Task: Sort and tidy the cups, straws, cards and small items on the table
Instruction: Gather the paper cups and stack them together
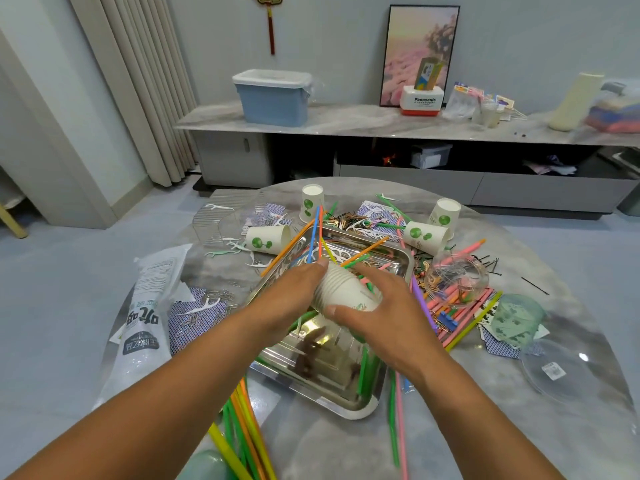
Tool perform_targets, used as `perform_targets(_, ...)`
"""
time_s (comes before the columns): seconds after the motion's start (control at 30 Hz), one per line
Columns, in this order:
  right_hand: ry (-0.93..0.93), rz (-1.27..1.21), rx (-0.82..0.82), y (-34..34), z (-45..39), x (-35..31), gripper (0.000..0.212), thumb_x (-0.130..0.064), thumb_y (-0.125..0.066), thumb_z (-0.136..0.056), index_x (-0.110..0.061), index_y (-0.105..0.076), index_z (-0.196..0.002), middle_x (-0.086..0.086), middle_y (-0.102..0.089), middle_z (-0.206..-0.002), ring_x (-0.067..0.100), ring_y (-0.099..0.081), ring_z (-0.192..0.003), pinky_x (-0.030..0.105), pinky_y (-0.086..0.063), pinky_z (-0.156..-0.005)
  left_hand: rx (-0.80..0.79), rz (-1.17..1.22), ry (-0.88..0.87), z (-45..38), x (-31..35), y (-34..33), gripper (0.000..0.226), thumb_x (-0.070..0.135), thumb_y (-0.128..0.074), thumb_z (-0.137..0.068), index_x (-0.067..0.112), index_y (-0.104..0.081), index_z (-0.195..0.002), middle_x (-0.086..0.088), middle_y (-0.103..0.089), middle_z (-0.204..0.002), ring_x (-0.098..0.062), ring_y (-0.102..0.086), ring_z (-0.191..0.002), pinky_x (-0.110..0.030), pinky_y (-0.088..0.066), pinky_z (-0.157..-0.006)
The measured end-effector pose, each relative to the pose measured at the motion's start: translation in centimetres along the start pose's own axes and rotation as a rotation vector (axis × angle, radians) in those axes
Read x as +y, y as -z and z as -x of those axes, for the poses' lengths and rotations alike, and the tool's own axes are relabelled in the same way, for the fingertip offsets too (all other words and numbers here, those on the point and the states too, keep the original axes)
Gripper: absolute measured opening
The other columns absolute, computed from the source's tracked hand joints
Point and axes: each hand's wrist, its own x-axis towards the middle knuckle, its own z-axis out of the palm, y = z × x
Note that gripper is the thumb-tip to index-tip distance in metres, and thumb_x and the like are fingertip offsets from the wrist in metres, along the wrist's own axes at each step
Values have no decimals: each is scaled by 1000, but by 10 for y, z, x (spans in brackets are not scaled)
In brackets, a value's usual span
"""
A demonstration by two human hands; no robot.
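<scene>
Paper cup stack (341,289) between both hands' curled fingers (349,315)

stack of white paper cups (341,292) lies tilted on its side above the steel tray (332,393), straws (320,233) fanning from its mouth; loose cups (268,239), cards (194,317) scattered around.

Both arms reach forward, left hand (291,294) and right hand (379,306) seemingly curled in grip.

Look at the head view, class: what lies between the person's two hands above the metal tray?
A stack of nested paper cups, held between the left hand and right hand over the metal tray, in the head view.
</scene>
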Motion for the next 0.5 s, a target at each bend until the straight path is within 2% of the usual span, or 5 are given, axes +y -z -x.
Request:
perform_targets(0.07, -58, -246, 91, 6, -2, -5, 78, -55, -83, -75, -38, -50, -143, -8, -49, -139, 17, -58, -122, 46, -53, -100, 70, 278, 141, -4, -1, -4, 29, 37, -51, -105, 14, -65, -116, -12, -71, -112, -25, -67, -95, -45, -55, -93)
perform_targets(0.13, -57, -459, 164, 11, -4, -11, 72, -53, -83, -76, -38, -53, -140, -13, -54, -139, 14, -63, -119, 48, -56, -97, 72, 422, 224, -4, 0, -7, 31, 35, -51, -105, 14, -64, -123, -19, -68, -125, -30, -62, -102, -48, -47, -102)
perform_targets(0.27, 60, -440, 160, 9, -4, -13, 64, -37, -81, -85, -48, -44, -136, -19, -56, -130, 2, -62, -111, 29, -55, -91, -6, 329, 236, 2, 1, -12, 35, 37, -50, -104, 20, -66, -130, -12, -68, -127, -24, -57, -105, -39, -37, -96)
perform_targets(0.4, 62, -470, 130, 11, -11, -7, 61, -22, -81, -85, -54, -43, -121, -31, -62, -108, -10, -62, -102, 9, -52, -75, -115, 152, 225, 6, 2, -17, 40, 46, -44, -104, 26, -64, -132, -2, -68, -131, -18, -57, -125, -47, -26, -118)
perform_targets(0.5, -7, -538, 163, 9, -13, 0, 64, -20, -85, -80, -43, -48, -128, -21, -67, -111, -1, -67, -102, 21, -59, -81, -222, 33, 248, 5, -1, -15, 56, 66, -28, -101, 34, -58, -136, 3, -64, -135, -17, -54, -129, -51, -27, -116)
